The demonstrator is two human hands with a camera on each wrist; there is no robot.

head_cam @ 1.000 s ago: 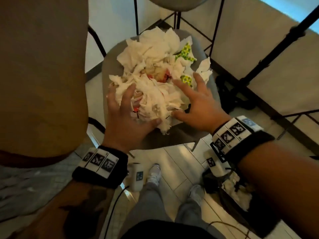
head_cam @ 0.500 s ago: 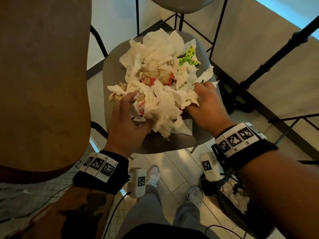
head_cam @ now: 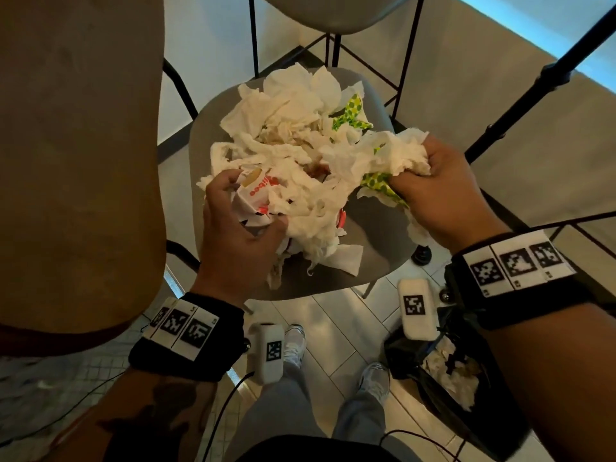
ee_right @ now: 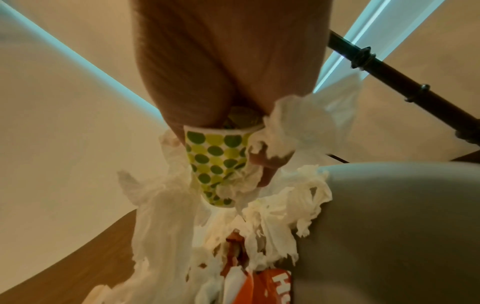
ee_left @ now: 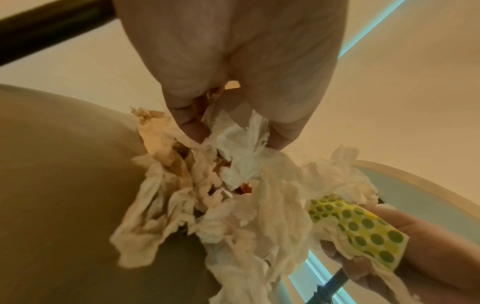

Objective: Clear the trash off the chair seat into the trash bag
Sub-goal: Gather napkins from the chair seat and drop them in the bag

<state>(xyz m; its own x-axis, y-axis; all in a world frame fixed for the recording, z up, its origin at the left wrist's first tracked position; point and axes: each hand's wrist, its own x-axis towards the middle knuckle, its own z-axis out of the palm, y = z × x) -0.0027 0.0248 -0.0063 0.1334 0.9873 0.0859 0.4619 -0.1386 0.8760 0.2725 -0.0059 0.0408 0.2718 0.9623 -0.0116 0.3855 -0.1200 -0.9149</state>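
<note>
A heap of crumpled white tissues and wrappers covers the grey chair seat. My left hand grips a red-and-white wrapper with tissue at the heap's near left; in the left wrist view its fingers pinch tissue. My right hand grips a green-dotted paper cup and tissue at the heap's right, lifted off the seat. The black trash bag stands on the floor at lower right with tissue inside.
A brown table edge rises on the left. A second chair stands behind, and a black stand pole crosses at right. My feet are on the tiled floor below the seat.
Both hands went from lying spread on the heap to closing on it. They have gathered trash and lifted it, the right hand moving up and to the right.
</note>
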